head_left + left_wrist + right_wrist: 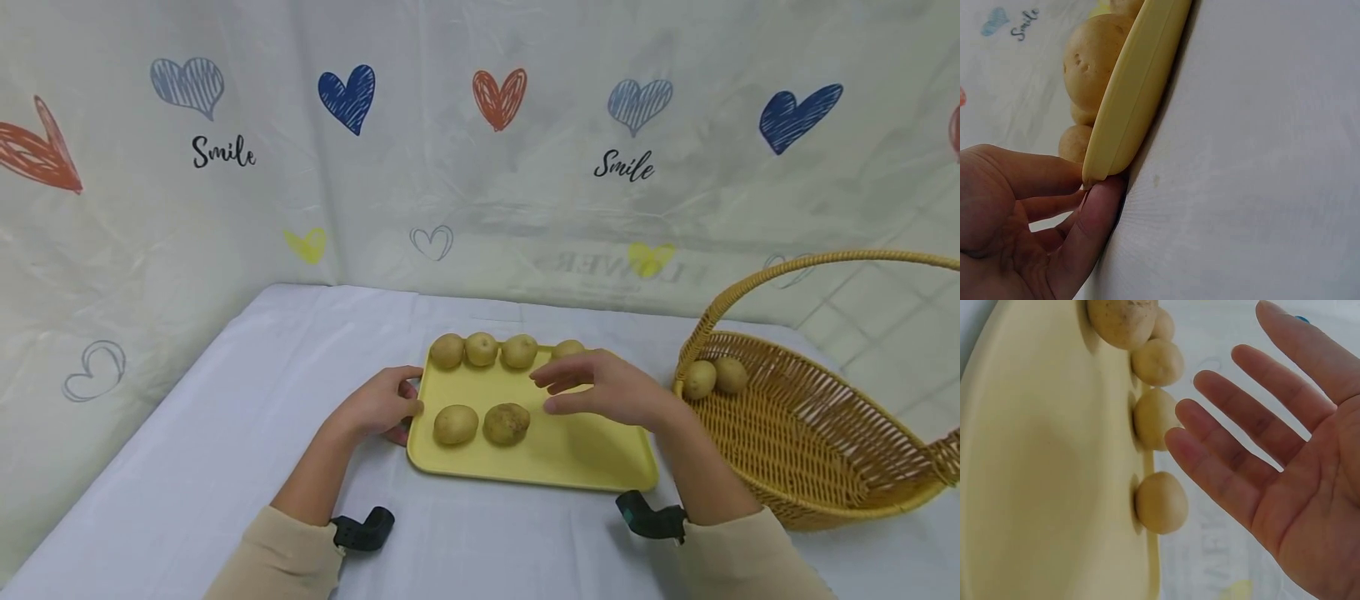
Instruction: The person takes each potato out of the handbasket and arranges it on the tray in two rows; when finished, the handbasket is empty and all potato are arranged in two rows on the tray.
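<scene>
The yellow tray [585, 450] lies on the white cloth with several potatoes on it. My left hand [382, 404] grips the tray's left edge; in the left wrist view its fingertips [1100, 197] pinch the rim. Above the tray's right half hovers my right hand [607, 387], empty, fingers extended and spread, as the right wrist view also shows. Nearest to it in front is a potato with brown blemishes [507, 424]; a smoother potato [455, 425] sits to its left. Along the back edge stand more potatoes [482, 349], the rightmost one [567, 348] partly behind my right hand.
To the right stands a wicker basket [795, 442] with a tall arched handle [817, 257]. Two potatoes [714, 377] lie at its left end, beside my right forearm. A white curtain [420, 167] printed with hearts hangs behind the table [262, 400].
</scene>
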`<control>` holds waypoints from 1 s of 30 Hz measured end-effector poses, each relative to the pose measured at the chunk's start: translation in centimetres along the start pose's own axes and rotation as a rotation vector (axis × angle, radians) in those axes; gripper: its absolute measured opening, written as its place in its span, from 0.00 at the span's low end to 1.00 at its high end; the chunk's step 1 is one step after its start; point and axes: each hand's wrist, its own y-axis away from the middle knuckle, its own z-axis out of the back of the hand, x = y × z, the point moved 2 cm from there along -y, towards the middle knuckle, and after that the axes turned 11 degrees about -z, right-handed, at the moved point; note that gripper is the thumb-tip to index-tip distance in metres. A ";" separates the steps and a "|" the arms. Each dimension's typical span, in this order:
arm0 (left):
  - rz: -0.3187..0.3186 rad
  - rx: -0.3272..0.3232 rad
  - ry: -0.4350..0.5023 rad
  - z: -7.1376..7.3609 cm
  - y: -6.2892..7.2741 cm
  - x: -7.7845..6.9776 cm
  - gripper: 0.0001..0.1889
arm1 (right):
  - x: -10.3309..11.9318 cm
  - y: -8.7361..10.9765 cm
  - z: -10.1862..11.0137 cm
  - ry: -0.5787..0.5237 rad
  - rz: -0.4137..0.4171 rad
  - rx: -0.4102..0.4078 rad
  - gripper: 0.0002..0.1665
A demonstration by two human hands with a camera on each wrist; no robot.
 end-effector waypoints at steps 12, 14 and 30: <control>-0.004 -0.003 0.013 -0.1 0.0 0.3 0.33 | 0.1 1.5 2.0 0.032 -0.020 -0.040 0.26; -0.007 -0.002 0.017 -0.1 0.0 0.3 0.33 | 0.1 1.7 2.3 0.035 -0.020 -0.048 0.25; -0.006 0.002 0.019 0.1 0.1 0.2 0.33 | -0.6 3.5 4.3 0.044 -0.055 -0.066 0.25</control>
